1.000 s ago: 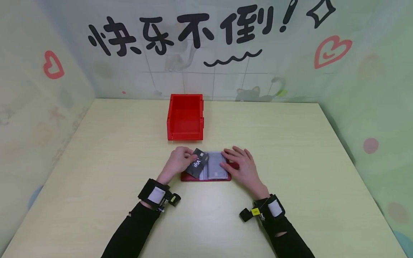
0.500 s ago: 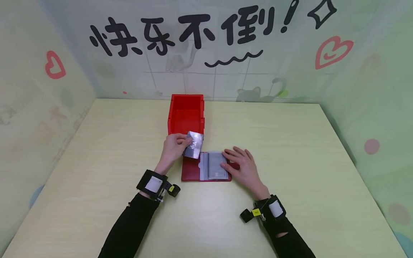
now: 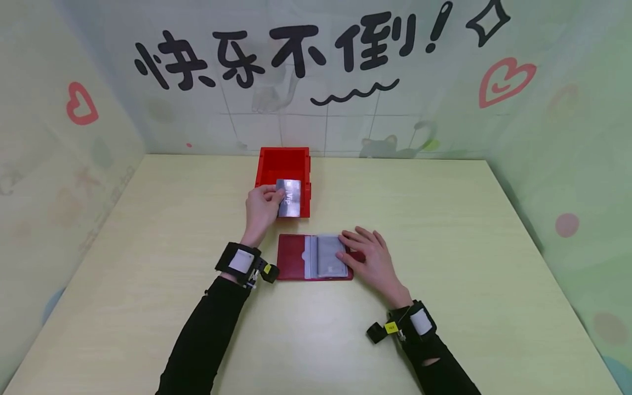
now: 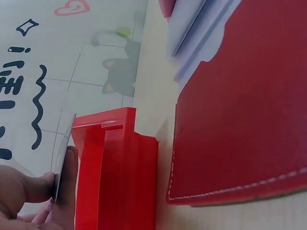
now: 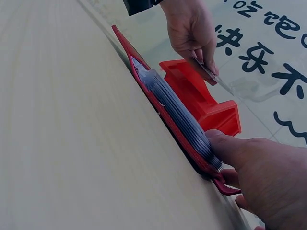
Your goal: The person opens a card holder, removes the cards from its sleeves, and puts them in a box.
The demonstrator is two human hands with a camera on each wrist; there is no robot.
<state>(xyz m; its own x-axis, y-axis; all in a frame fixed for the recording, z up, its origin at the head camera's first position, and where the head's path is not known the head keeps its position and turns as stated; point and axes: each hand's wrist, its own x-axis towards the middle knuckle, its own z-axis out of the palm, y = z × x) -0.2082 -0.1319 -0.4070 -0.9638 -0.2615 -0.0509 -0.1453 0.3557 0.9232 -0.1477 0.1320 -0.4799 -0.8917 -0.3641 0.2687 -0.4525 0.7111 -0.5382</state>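
Note:
My left hand [image 3: 260, 213] pinches a shiny card [image 3: 290, 198] between thumb and fingers, above the front part of a red bin [image 3: 306, 200]. The left wrist view catches the card [image 4: 62, 155] nearly edge-on. On the table in front of the bin lies an opened dark red card holder [image 3: 291, 259] with a stack of clear sleeves [image 3: 332, 258] on its right half. My right hand [image 3: 369, 259] holds the holder's right edge; in the right wrist view its thumb [image 5: 225, 146] presses the sleeves and its fingers are at the red cover, partly hidden.
A pale wooden table [image 3: 444, 230] bears everything. Behind it stands a printed wall [image 3: 434, 115] with large black characters, and more printed panels flank both sides. Each wrist wears a black strap with a small camera.
My left hand has moved the card away from the holder, forward and up over the red bin, turning it more upright. My right hand has stayed on the card holder.

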